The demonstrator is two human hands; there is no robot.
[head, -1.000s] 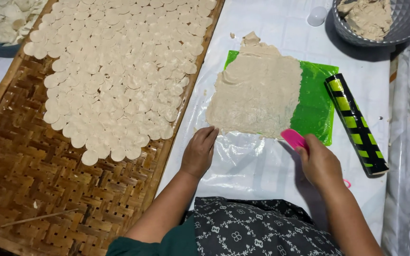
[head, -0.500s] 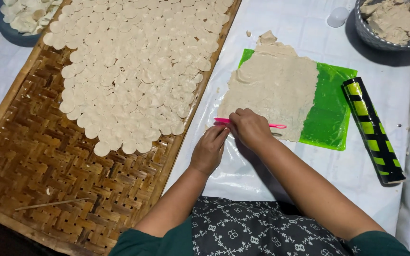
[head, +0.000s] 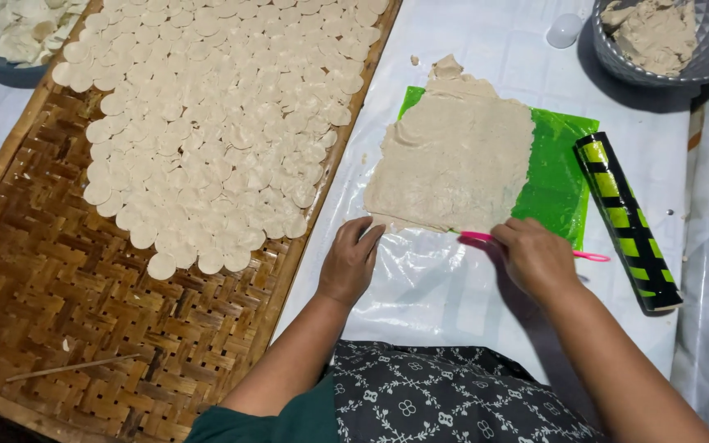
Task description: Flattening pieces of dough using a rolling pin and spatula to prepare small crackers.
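while the left hand (head: 350, 261) lies flat, fingers together, right hand (head: 535, 256) fingers pinch a pink strip (head: 478, 237) beside the dough sheet (head: 453, 160).

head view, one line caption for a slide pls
Right hand runs a pink tool along the rolled dough sheet; left hand steadies the clear plastic sheet beside it.

Bare plastic sheet (head: 445, 287) open before hands, woven tray (head: 67, 328) flanking left, striped roller (head: 627, 220) right

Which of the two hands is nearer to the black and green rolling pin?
The right hand. It lies just beside the rolling pin, on the pink tool at the near edge of the dough sheet. The left hand rests farther away, by the dough's near left corner.
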